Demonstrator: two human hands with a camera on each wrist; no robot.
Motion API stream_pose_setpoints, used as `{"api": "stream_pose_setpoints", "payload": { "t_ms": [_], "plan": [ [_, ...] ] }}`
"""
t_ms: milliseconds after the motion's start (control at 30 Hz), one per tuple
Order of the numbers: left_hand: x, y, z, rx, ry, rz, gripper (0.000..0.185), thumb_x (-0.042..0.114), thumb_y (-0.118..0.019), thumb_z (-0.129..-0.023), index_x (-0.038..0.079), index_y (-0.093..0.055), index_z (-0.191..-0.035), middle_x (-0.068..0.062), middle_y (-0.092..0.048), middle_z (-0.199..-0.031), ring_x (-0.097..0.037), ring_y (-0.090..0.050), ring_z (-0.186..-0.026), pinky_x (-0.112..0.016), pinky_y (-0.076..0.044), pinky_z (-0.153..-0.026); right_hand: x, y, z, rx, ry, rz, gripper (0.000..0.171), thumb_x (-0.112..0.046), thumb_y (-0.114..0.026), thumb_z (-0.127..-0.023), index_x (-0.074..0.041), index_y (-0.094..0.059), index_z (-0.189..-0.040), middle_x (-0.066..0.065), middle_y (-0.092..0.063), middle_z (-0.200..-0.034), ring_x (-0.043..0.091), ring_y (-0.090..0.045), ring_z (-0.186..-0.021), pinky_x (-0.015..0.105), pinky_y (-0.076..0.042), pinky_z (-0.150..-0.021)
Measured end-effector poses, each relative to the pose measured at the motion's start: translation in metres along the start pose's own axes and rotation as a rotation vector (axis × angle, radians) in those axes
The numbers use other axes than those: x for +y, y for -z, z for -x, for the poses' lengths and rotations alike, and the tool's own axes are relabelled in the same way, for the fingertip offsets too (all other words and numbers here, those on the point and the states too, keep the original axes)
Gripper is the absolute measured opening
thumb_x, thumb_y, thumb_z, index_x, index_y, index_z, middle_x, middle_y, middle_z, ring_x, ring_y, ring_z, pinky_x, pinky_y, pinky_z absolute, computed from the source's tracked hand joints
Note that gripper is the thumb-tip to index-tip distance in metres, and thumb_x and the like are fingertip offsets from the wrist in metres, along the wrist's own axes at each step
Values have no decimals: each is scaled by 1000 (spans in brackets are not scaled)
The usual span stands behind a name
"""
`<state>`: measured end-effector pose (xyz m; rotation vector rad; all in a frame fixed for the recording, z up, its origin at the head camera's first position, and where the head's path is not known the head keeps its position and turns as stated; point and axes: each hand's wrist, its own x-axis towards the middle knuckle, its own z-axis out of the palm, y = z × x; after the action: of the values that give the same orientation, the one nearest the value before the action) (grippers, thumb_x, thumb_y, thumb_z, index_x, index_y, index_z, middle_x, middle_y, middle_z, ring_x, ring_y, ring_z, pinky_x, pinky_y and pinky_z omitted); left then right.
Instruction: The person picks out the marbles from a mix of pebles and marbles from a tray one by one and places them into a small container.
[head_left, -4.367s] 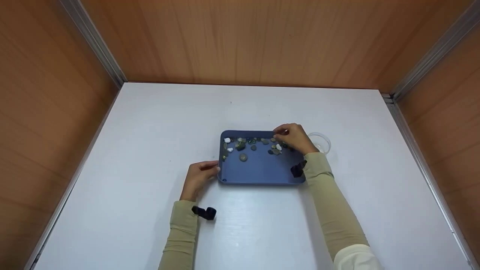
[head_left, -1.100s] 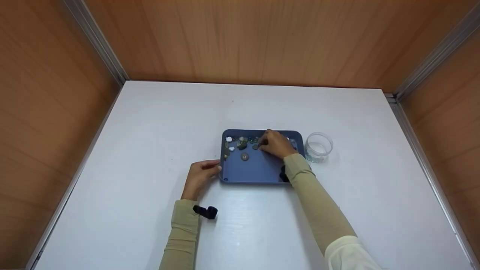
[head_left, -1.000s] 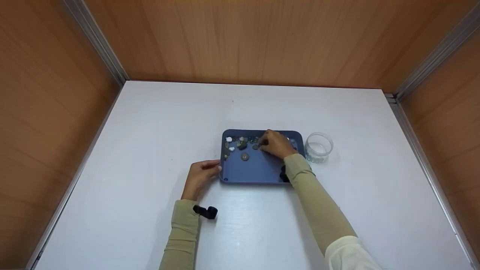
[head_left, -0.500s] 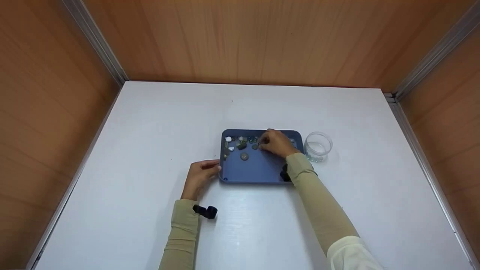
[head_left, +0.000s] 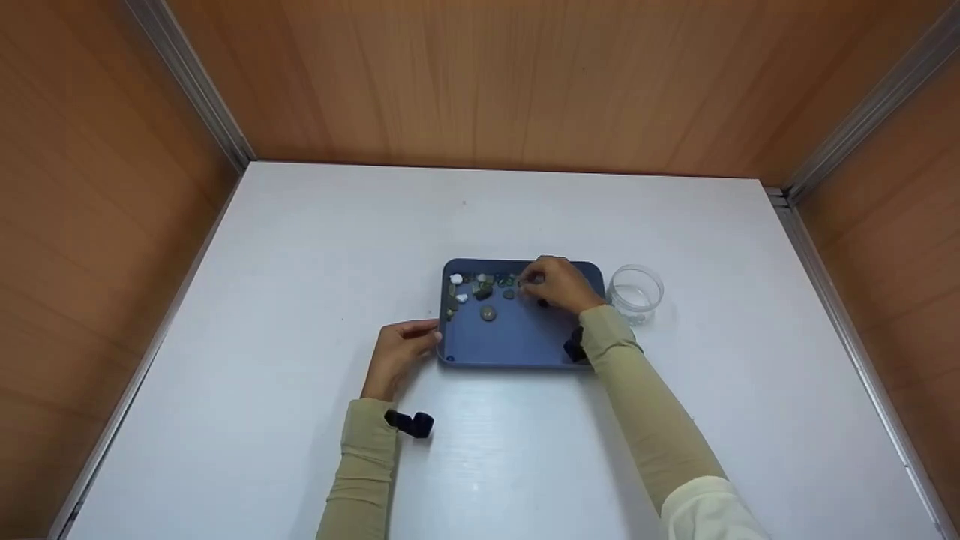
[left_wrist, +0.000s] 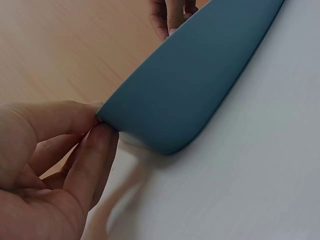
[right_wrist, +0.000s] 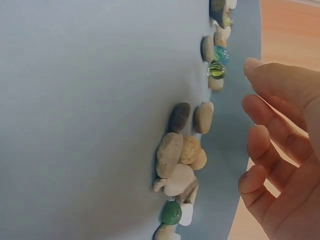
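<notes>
Pebbles [right_wrist: 182, 150] just beside right fingers [right_wrist: 260, 145]

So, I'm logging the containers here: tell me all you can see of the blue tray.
The blue tray is a shallow, matte rectangle with rounded corners and a low raised rim, plastic by its look. It lies flat on the white table, beside a clear glass jar. Pebbles and marbles cluster along its far edge. The left hand pinches its near-left rim; the right hand hovers over the stones.

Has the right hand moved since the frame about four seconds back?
Yes. The right hand has shifted left along the blue tray's far side, away from the glass jar, which it no longer overlaps.
</notes>
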<state>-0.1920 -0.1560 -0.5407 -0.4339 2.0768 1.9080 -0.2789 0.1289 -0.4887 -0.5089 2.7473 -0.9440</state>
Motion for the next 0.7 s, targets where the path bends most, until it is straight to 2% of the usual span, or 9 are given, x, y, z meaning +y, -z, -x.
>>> {"api": "stream_pose_setpoints", "payload": {
  "t_ms": [467, 700],
  "plan": [
    [1, 1, 0, 14, 3, -44, 29, 11, -74, -82, 7, -72, -110, -12, -69, -114, -19, -64, -99, -31, -54, -87, -4, 11, 4, 21, 36, -62, 16, -16, -70, -88, -7, -73, -101, 10, -67, -101, 22, -64, -93, 38, -53, -82],
    [1, 2, 0, 10, 5, -35, 28, 10, -74, -82, 7, -72, -110, -12, -68, -114, -19, -63, -101, -31, -53, -87, -10, 17, 8, 19, 11, -102, 17, -16, -70, -88, -8, -72, -103, 9, -66, -102, 20, -63, -84, 35, -52, -73]
  ]
}}
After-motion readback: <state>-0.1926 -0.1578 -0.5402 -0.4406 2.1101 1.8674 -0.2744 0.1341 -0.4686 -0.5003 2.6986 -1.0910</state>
